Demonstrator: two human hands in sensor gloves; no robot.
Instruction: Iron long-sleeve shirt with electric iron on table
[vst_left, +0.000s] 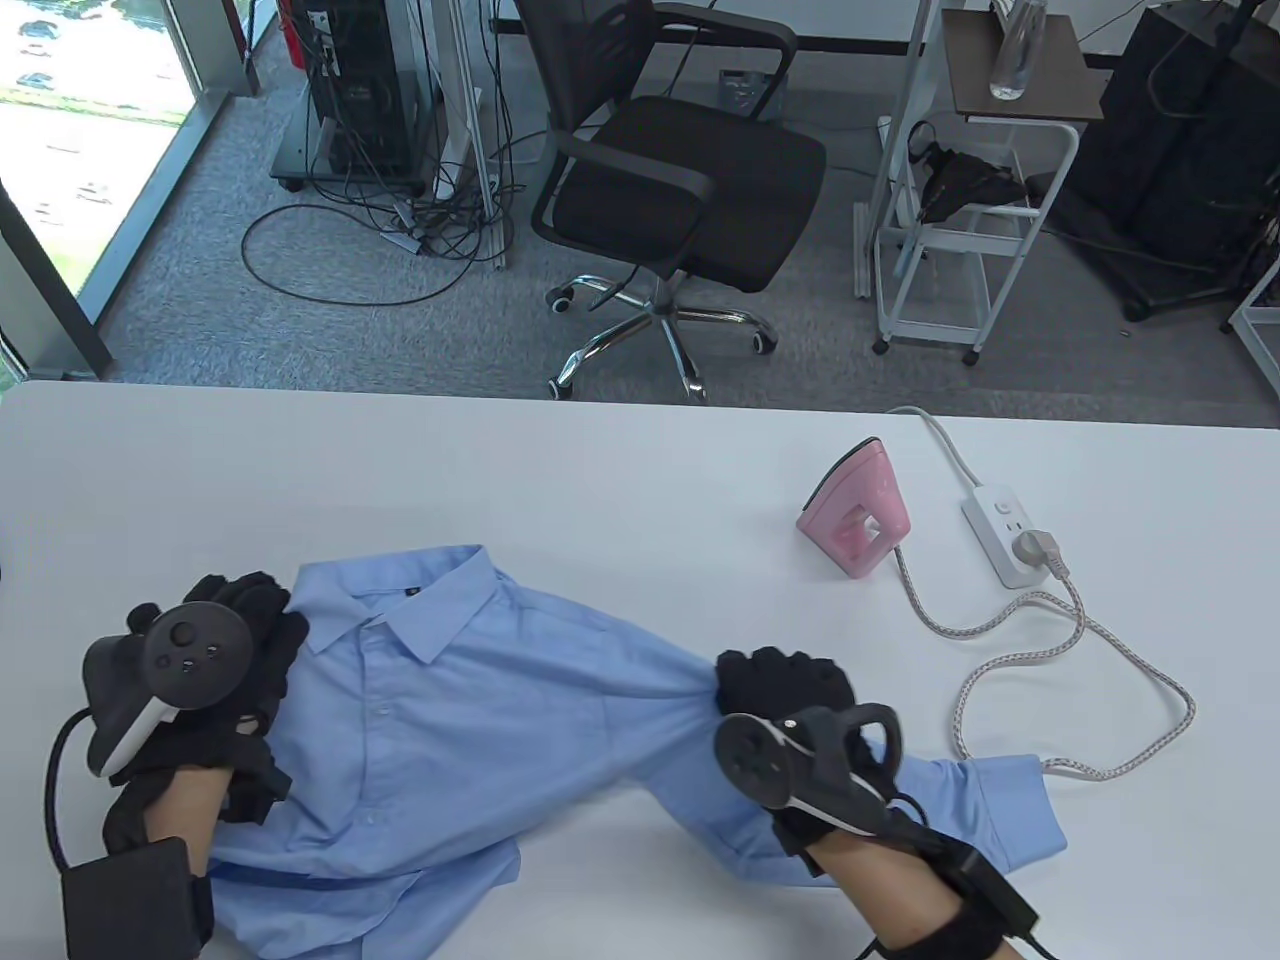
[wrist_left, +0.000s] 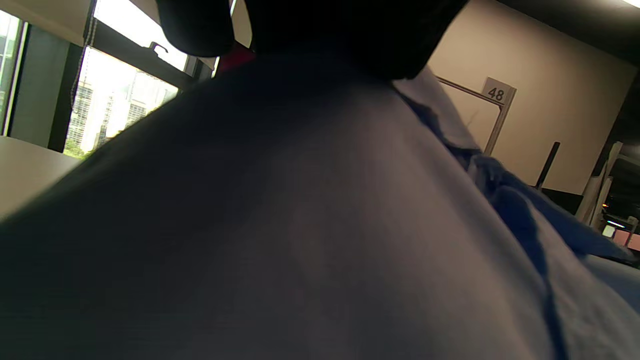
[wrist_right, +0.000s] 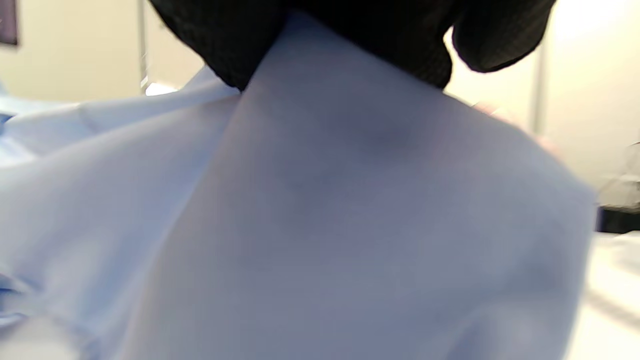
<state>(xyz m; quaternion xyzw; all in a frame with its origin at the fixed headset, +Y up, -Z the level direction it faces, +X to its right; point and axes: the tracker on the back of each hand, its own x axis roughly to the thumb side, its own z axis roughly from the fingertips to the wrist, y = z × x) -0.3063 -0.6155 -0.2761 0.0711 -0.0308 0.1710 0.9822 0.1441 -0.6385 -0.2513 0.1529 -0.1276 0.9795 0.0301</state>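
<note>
A light blue long-sleeve shirt (vst_left: 440, 710) lies buttoned, front up, at the near edge of the white table (vst_left: 500, 470), collar toward the far side. My left hand (vst_left: 245, 640) grips the shirt at its left shoulder beside the collar. My right hand (vst_left: 780, 685) grips the sleeve where it bends; the cuff end (vst_left: 1010, 810) lies to the right. The shirt cloth fills the left wrist view (wrist_left: 320, 225) and the right wrist view (wrist_right: 350, 225), with gloved fingers (wrist_right: 370, 35) bunching it at the top. A pink iron (vst_left: 858, 510) stands on its heel to the far right, away from both hands.
The iron's braided cord (vst_left: 1060, 650) loops on the table right of the sleeve and plugs into a white power strip (vst_left: 1005, 530). Beyond the table's far edge stand an office chair (vst_left: 670, 180) and a white cart (vst_left: 960, 200).
</note>
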